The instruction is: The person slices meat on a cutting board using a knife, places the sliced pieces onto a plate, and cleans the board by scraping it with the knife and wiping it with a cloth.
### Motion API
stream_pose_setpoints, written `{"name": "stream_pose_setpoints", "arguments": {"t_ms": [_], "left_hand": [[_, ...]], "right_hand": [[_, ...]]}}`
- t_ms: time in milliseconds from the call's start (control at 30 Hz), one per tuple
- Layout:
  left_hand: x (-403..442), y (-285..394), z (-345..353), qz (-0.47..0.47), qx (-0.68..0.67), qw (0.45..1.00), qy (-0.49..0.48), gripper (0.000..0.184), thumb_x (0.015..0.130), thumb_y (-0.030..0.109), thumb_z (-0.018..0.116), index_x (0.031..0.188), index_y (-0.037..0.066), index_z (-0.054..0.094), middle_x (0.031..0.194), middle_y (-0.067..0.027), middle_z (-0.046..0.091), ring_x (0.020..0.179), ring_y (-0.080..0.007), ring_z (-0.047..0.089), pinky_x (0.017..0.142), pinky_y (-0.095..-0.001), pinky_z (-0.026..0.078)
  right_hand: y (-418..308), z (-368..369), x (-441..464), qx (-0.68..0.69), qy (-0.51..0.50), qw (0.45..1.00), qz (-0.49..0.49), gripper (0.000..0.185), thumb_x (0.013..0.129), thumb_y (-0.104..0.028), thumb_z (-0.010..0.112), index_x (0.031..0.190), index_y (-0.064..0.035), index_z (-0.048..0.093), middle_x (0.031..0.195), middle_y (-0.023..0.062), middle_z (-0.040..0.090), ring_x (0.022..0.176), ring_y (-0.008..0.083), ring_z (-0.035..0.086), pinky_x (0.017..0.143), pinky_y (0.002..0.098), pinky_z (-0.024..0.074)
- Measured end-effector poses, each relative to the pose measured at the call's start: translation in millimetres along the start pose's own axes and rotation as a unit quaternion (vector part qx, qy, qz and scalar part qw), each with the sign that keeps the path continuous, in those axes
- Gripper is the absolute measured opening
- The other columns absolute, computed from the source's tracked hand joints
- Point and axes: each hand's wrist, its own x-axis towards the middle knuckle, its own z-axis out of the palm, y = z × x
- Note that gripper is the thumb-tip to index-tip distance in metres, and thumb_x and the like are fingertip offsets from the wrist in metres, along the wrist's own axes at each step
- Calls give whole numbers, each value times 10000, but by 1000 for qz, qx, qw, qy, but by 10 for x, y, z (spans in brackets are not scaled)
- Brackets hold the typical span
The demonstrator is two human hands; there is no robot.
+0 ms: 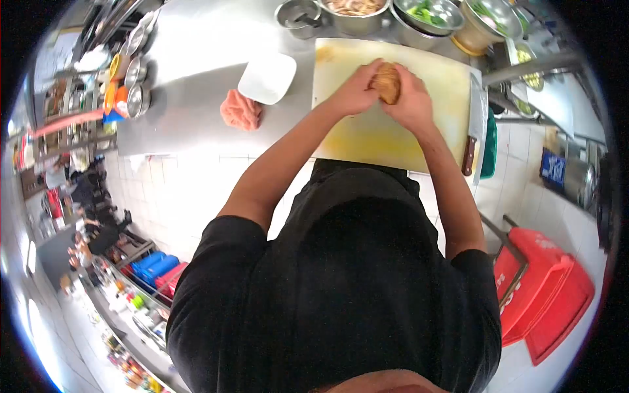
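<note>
Between both hands is a brown, ridged, oval lump (pixel 386 84) of food, held above the cutting board (pixel 367 144); its exact kind is unclear. My left hand (pixel 357 90) grips the lump from its left side, fingers closed around its upper end. On the other side, my right hand (pixel 413 103) wraps it with the thumb and fingers. A knife (pixel 469 154) with a brown handle lies along the board's right edge, blade pointing away from me. Left of the board are a white square bowl (pixel 267 78) and a crumpled pink cloth (pixel 240 110).
Metal bowls line the back: a small one with a utensil (pixel 298 18), one of pale shredded food (pixel 354 8), and one of green vegetables (pixel 427 14). A red plastic bin (pixel 540 288) stands at the lower right. Other people (pixel 98 232) are far left.
</note>
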Motion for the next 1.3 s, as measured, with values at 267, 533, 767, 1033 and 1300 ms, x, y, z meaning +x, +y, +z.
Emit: {"name": "stream_pose_setpoints", "arguments": {"t_ms": [267, 533, 767, 1033, 1300], "left_hand": [[-1032, -378, -1404, -81, 120, 953, 265, 816, 838, 10, 585, 1595, -56, 287, 1565, -316, 386, 1484, -433, 373, 1241, -462, 311], [-1283, -855, -1875, -187, 355, 874, 272, 799, 822, 142, 645, 1535, -81, 360, 1634, -388, 258, 1524, -561, 220, 1255, -625, 209], [-1363, -817, -1738, -206, 398, 844, 293, 849, 795, 249, 661, 1541, -64, 403, 1666, -331, 266, 1550, -536, 194, 1279, -618, 127], [-1405, -763, -1764, -210, 397, 845, 290, 877, 802, 276, 654, 1565, -57, 376, 1676, -324, 253, 1562, -538, 164, 1286, -607, 117], [-1418, -825, -1753, -190, 394, 848, 300, 893, 788, 271, 674, 1564, -55, 376, 1670, -312, 274, 1554, -528, 195, 1289, -588, 138]], "right_hand": [[-1319, 1017, 1142, 20, -149, 952, -265, 803, 707, -195, 849, 1434, -156, 511, 1188, 150, 679, 1131, 395, 639, 967, 482, 525], [-1851, 1778, 1646, -133, -295, 883, -339, 827, 682, -201, 862, 1430, -252, 511, 1212, 118, 675, 1173, 361, 651, 969, 493, 547], [-1758, 1821, 1679, -138, -333, 866, -347, 969, 658, -247, 878, 1533, -240, 461, 1303, 142, 649, 1195, 382, 637, 995, 480, 541], [-1859, 1755, 1654, -110, -373, 878, -280, 888, 725, -319, 825, 1540, -200, 495, 1376, 135, 634, 1249, 364, 614, 1039, 470, 519], [-1859, 1771, 1663, -121, -389, 877, -253, 839, 729, -297, 822, 1511, -246, 524, 1381, 121, 636, 1244, 370, 624, 1031, 515, 513]]}}
